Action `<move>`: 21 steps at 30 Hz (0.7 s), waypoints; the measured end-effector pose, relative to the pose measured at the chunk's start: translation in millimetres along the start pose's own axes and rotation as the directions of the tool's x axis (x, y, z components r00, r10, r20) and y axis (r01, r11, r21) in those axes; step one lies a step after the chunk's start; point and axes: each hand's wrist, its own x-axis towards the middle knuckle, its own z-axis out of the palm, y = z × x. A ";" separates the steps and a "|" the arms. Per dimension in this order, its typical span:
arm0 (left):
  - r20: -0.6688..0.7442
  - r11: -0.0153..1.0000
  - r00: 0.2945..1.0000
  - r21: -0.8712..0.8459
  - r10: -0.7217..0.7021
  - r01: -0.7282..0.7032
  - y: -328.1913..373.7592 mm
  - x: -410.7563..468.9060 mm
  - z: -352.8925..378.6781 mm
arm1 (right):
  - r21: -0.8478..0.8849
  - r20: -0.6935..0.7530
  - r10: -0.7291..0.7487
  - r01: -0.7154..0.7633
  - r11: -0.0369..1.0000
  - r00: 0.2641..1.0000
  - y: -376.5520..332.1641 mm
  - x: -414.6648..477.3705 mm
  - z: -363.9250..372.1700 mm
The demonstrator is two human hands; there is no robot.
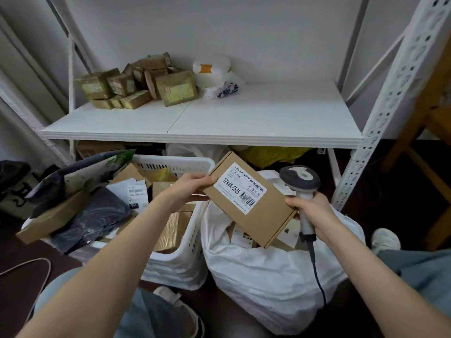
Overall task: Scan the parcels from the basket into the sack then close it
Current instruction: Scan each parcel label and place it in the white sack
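a storage corner seen from above, looking down along a person's two bare arms. a white metal rack (390, 111) stands against a pale wall. its white shelf (244, 118) runs across the far half of the scene, and the floor (19, 252) below is dark brown. on the far left of the shelf lies a pile of brown taped parcels (136, 84), roughly ten, too heaped to count exactly. one white plastic bag (214, 74) lies just beside them on the right. a wooden chair frame (439, 118) shows at the right edge

on the floor in front of the rack, one white slotted basket (185, 262) sits left and one white sack (268, 293) sits right, side by side. the basket is heaped with card boxes, dark mailers and labelled packets, overlapping too much to count. the sack's mouth is open, with a few boxes visible inside

the left hand (188, 189) grips one flat brown cardboard box (268, 223) by its left end, holding it tilted above the sack's mouth. one white label (240, 189) with a barcode faces up. the right hand (312, 213) is wrapped round the handle of one grey and white scanner (301, 179), which stands upright just beside the box's right end. its black cable (317, 279) hangs down over the sack. two pale shoes (385, 240) show, one right of the sack, one near the basket
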 end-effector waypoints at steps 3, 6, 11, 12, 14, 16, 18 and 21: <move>-0.072 0.989 0.994 -0.127 -0.082 0.072 -12.0 9.2 7.3 | 0.053 -0.148 -0.037 0.045 0.998 0.988 6.3 -2.1 -4.0; -0.141 0.949 0.977 -0.295 -0.157 0.110 -28.2 15.5 24.8 | 0.100 -0.199 -0.046 0.067 0.993 0.979 15.6 -13.9 -1.5; -0.090 0.854 0.970 -0.498 -0.225 0.152 -52.5 17.3 61.2 | 0.066 -0.077 -0.011 0.016 0.998 0.997 32.2 -50.9 14.3; -0.088 0.856 0.970 -0.493 -0.226 0.155 -59.3 18.9 66.1 | 0.074 -0.067 -0.001 0.006 0.997 0.998 36.0 -56.4 18.0; -0.090 0.853 0.968 -0.496 -0.233 0.159 -71.1 20.1 74.7 | 0.098 -0.076 0.033 -0.026 0.995 0.997 41.1 -65.2 23.2; -0.083 0.826 0.967 -0.540 -0.242 0.161 -78.3 20.5 81.4 | 0.115 -0.084 0.061 -0.051 0.992 0.995 43.5 -72.1 25.9; -0.077 0.817 0.967 -0.554 -0.245 0.163 -81.6 19.8 86.1 | 0.119 -0.088 0.069 -0.059 0.991 0.994 44.6 -79.1 26.8; -0.080 0.839 0.971 -0.524 -0.224 0.150 -87.2 20.4 89.7 | 0.091 -0.084 0.072 -0.065 0.994 0.994 46.3 -86.7 26.6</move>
